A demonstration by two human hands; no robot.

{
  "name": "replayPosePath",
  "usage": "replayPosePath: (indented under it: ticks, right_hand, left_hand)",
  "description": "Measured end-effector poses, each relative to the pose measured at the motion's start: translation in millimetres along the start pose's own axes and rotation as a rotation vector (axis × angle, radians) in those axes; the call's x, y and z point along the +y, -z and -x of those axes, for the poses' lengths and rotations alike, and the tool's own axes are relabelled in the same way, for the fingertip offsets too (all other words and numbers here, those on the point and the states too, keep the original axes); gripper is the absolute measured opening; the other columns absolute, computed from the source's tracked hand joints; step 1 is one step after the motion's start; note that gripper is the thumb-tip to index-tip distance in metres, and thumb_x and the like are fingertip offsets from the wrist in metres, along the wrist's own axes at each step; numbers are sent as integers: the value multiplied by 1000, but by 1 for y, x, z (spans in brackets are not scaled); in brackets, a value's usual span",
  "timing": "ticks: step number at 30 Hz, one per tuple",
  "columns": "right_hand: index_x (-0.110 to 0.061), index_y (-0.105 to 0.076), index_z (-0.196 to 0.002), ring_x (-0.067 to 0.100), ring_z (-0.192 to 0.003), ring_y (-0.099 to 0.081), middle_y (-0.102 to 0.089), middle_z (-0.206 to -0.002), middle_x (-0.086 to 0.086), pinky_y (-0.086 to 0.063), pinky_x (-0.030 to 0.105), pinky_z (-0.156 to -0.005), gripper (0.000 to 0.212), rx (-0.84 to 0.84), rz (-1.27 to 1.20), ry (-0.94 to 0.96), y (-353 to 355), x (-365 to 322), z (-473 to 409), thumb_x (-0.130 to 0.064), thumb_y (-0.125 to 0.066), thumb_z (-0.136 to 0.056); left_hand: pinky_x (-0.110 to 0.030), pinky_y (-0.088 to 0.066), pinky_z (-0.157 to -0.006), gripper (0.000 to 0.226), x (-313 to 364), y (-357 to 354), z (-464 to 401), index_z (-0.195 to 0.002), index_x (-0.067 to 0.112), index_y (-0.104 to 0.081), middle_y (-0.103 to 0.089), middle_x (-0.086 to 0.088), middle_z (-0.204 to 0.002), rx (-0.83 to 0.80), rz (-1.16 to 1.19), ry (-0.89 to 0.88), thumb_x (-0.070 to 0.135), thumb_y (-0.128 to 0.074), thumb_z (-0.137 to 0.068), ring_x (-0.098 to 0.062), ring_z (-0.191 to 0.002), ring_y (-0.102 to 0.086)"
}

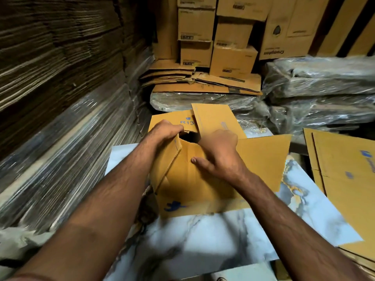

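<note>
A yellow-brown cardboard box (203,191) with blue print stands on a marbled white surface (213,236) in the middle of the view, its top flaps partly folded. My left hand (165,129) grips the left flap at its far corner, fingers curled over the edge. My right hand (219,153) lies on the near flap, thumb spread flat and fingers bent onto the cardboard, slightly blurred. A dark gap shows between the flaps. Two far flaps stand up behind my hands.
Flat cardboard sheets (345,169) lie at the right. Tall stacks of flattened cartons (60,88) wall the left side. Plastic-wrapped bundles (316,88) and made-up boxes (223,37) fill the back.
</note>
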State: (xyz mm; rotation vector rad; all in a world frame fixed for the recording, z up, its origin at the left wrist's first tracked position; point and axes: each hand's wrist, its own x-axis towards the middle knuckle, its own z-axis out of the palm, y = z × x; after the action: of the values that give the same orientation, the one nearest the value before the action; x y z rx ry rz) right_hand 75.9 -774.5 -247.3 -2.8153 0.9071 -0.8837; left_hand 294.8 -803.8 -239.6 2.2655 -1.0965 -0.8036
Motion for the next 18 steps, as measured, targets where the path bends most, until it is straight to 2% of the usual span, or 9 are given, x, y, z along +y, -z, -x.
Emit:
replayPosePath:
  ticks: [2, 4, 6, 10, 11, 13, 15, 16, 18]
  right_hand:
    - [-20, -66, -97, 23, -96, -52, -64, -87, -7, -22, 38, -87, 33, 51, 18, 19, 6, -11, 16, -46, -65, -77]
    - [-21, -64, -92, 21, -96, -51, -62, -86, -7, -23, 39, -88, 27, 98, 16, 37, 10, -21, 34, -45, -65, -79]
    - [-21, -62, -88, 21, -94, -51, -60, -85, -8, -23, 39, -88, 26, 124, 31, 32, 13, -29, 48, -45, -62, -81]
    - [-21, -60, -85, 22, -87, -54, -59, -82, -9, -24, 37, -84, 25, 142, 80, -9, 15, -38, 52, -45, -65, -80]
    - [-22, -59, -85, 22, -86, -54, -59, -82, -9, -24, 38, -84, 25, 149, 90, -13, 15, -40, 52, -44, -67, -80]
    - [-22, -58, -86, 22, -83, -55, -58, -81, -8, -26, 39, -82, 24, 164, 98, -12, 16, -43, 54, -43, -68, -79]
    - [-22, -58, -86, 22, -82, -56, -59, -80, -9, -27, 40, -81, 23, 155, 95, -12, 18, -45, 56, -42, -68, -80]
    - [-21, -59, -86, 22, -82, -57, -60, -80, -9, -27, 40, -81, 22, 136, 92, -17, 20, -47, 58, -41, -67, -80]
    - [-22, -62, -87, 21, -81, -58, -63, -80, -10, -28, 39, -81, 18, 72, 89, -26, 27, -55, 62, -39, -63, -82]
  left_hand:
    - [-30, -43, -63, 64, 1, 0, 5, -115, 7, -65, -67, -14, -115, 4, -5, -5, 50, -65, -68, -31, -103, -64]
    - [-39, -53, -80, 69, 3, -4, 8, -115, 6, -66, -67, -16, -118, 14, -24, -20, 52, -63, -63, -34, -107, -64]
    - [-43, -51, -90, 66, 4, -12, 13, -116, 5, -65, -66, -17, -120, 36, -40, -33, 51, -63, -69, -35, -109, -63]
    - [-33, -46, -74, 58, 4, -16, 20, -120, 5, -63, -64, -16, -123, 42, -59, -53, 52, -57, -86, -32, -100, -61]
    - [-31, -43, -73, 60, 0, -14, 19, -123, 7, -60, -61, -14, -125, -11, -32, -54, 56, -53, -89, -30, -98, -58]
    - [-32, -42, -87, 73, -12, -7, 22, -135, 17, -53, -54, -5, -130, -206, 91, -48, 71, -49, -85, -28, -106, -54]
    - [-41, -39, -105, 100, -25, -2, 23, -140, 31, -50, -49, 4, -140, -345, 159, -78, 93, -51, -62, -25, -121, -52]
    - [-43, -38, -107, 103, -30, -3, 19, -140, 35, -49, -49, 6, -141, -339, 167, -101, 95, -52, -56, -24, -123, -50]
    - [-30, -45, -96, 76, -38, -9, 15, -138, 27, -54, -55, 6, -129, -253, 173, -128, 74, -59, -78, -19, -113, -55]
